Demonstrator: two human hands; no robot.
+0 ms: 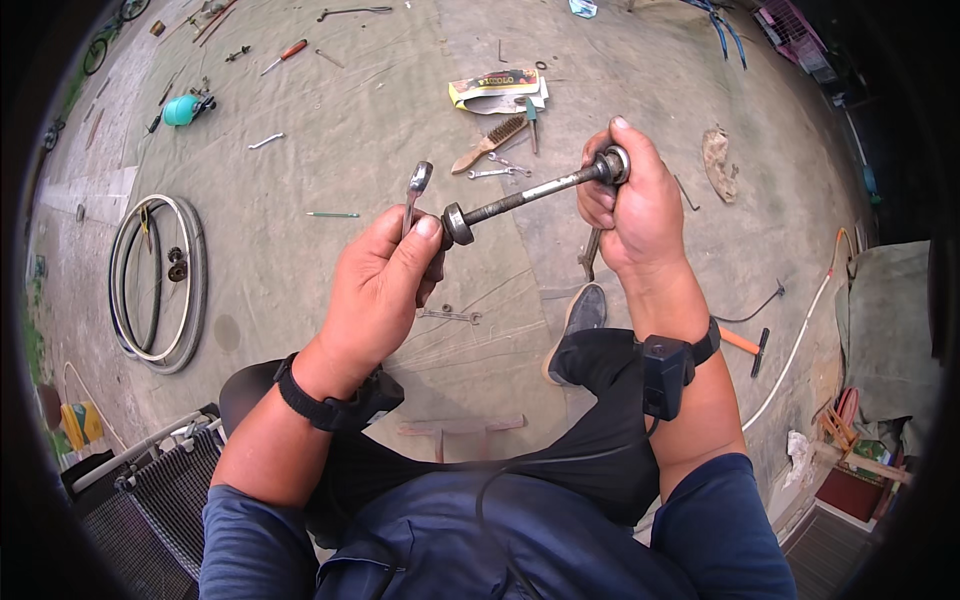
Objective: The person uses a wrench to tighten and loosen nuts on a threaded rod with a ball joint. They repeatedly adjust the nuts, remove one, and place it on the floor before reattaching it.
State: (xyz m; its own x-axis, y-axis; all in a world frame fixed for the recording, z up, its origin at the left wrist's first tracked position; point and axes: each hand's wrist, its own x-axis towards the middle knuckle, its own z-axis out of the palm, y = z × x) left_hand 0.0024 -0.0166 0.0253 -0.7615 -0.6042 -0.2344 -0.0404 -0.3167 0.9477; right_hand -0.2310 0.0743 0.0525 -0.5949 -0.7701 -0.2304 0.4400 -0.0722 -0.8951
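A metal axle [535, 190] with a round bearing cup at each end spans the space between my hands, tilted up to the right. My left hand [385, 265] is closed around its left end, beside the dark cup [458, 224]. The same hand grips a ring-ended wrench [420, 178] that sticks up past the thumb. Closed on the axle's right end is my right hand [638, 200], thumb up beside the cup [613, 164]. Below its fingers shows the open jaw of a second wrench [589, 258], its upper part hidden by the hand.
On the ground cloth ahead lie a wire brush [490, 144], a yellow-black packet [500, 92] and small wrenches [492, 173]. Another wrench [450, 316] lies under my hands. Wheel rims and tyres [190, 290] are at left, an orange-handled hammer [742, 343] and white hose [800, 350] at right.
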